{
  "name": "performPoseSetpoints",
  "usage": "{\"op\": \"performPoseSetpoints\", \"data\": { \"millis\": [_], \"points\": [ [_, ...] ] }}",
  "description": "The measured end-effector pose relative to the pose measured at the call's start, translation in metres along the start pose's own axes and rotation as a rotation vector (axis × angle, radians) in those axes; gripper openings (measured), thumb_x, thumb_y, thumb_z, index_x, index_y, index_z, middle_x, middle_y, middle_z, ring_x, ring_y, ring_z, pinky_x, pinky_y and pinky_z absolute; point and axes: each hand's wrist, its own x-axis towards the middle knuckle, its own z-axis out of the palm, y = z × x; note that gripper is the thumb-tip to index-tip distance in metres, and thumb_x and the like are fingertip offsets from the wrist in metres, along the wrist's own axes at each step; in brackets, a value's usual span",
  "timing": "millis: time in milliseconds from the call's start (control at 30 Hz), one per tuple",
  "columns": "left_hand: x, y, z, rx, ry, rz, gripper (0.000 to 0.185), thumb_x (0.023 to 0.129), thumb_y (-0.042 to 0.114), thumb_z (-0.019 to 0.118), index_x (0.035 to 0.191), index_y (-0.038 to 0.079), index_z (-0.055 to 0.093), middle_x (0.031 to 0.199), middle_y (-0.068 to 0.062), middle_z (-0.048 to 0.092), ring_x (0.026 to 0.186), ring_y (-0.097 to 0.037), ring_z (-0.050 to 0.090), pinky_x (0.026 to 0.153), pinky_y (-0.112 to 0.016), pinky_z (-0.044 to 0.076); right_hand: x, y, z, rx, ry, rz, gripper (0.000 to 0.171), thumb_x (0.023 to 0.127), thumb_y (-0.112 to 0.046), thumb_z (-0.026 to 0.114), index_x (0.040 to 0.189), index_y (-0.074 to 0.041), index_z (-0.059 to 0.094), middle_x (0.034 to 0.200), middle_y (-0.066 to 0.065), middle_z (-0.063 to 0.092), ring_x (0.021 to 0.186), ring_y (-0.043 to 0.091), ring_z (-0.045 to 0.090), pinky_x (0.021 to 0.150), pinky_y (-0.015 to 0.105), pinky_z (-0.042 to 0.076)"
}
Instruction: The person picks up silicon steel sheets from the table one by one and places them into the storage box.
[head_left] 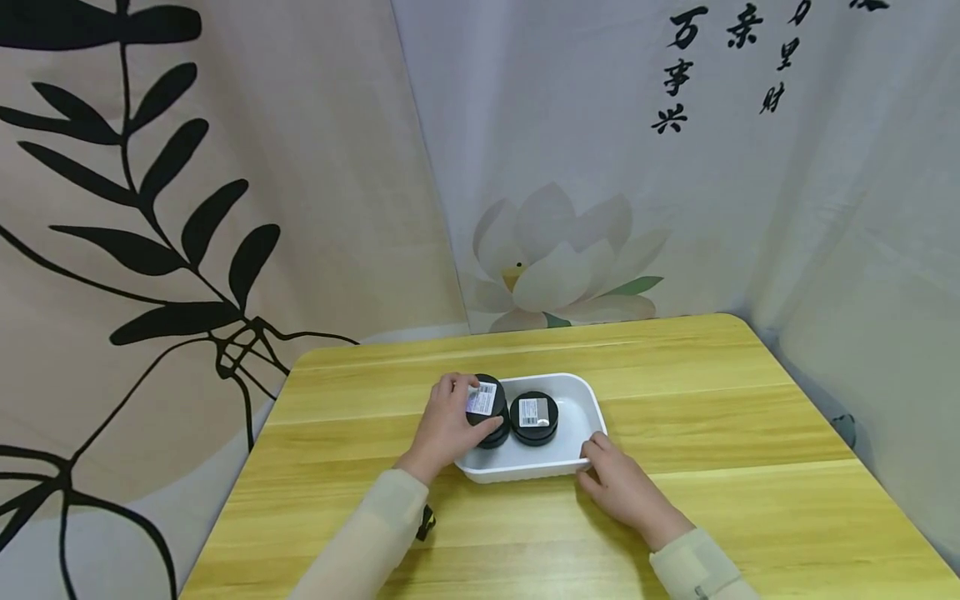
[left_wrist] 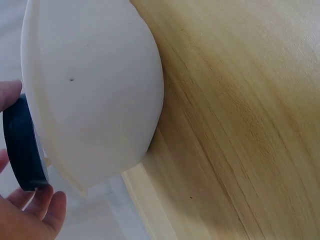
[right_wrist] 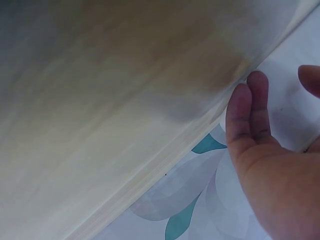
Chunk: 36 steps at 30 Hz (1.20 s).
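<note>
2 bare hands, long pale beige sleeves, dark wrist strap

Two black jars [head_left: 487,408] in white tray [head_left: 581,400]

Table [head_left: 750,433]: yellow wood, fills the lower half of the head view.
Tray [head_left: 581,400]: white, sits on the table, near the middle of the picture.

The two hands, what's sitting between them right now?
In the head view, the second black jar and the white tray's bare floor lie between the left hand, gripping the first jar, and the right hand.
</note>
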Motion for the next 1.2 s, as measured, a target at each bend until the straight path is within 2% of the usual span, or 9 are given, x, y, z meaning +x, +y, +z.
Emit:
{"op": "performPoseSetpoints", "data": {
  "millis": [200, 367, 733, 1200],
  "points": [
    [-0.001, 0.002, 0.003, -0.02, -0.06, 0.029, 0.061, 0.083, 0.048, 0.081, 0.129, 0.023, 0.05, 0.143, -0.009, 0.045, 0.123, -0.028, 0.048, 0.104, -0.047, 0.048, 0.0, 0.001, 0.0, 0.008, 0.001, 0.005, 0.015, 0.089, -0.013, 0.07, 0.087, -0.019, 0.056, 0.092, -0.007, 0.046, 0.075, 0.009, 0.045, 0.07, 0.027, 0.045],
    [-0.004, 0.0, 0.006, -0.014, -0.102, 0.075, 0.061, 0.083, 0.047, 0.081, 0.129, 0.023, 0.05, 0.142, -0.008, 0.047, 0.122, -0.026, 0.05, 0.104, -0.045, 0.048, 0.001, 0.001, 0.0, 0.004, -0.029, 0.024, 0.014, 0.089, -0.016, 0.069, 0.087, -0.019, 0.056, 0.092, -0.008, 0.045, 0.076, 0.009, 0.045, 0.071, 0.026, 0.045],
    [-0.003, 0.001, 0.012, 0.002, -0.116, 0.115, 0.061, 0.082, 0.049, 0.081, 0.128, 0.023, 0.051, 0.138, -0.005, 0.049, 0.12, -0.023, 0.051, 0.103, -0.044, 0.048, -0.001, 0.001, 0.0, -0.002, -0.005, -0.004, 0.014, 0.088, -0.014, 0.069, 0.087, -0.018, 0.056, 0.091, -0.008, 0.044, 0.075, 0.009, 0.044, 0.069, 0.025, 0.044],
    [-0.004, 0.0, 0.013, 0.002, -0.126, 0.102, 0.06, 0.083, 0.05, 0.079, 0.129, 0.024, 0.05, 0.14, -0.005, 0.049, 0.12, -0.023, 0.051, 0.104, -0.044, 0.047, -0.002, -0.002, -0.001, 0.007, -0.007, 0.016, 0.013, 0.089, -0.014, 0.069, 0.087, -0.018, 0.057, 0.091, -0.009, 0.044, 0.076, 0.008, 0.045, 0.07, 0.025, 0.044]
  ]
}}
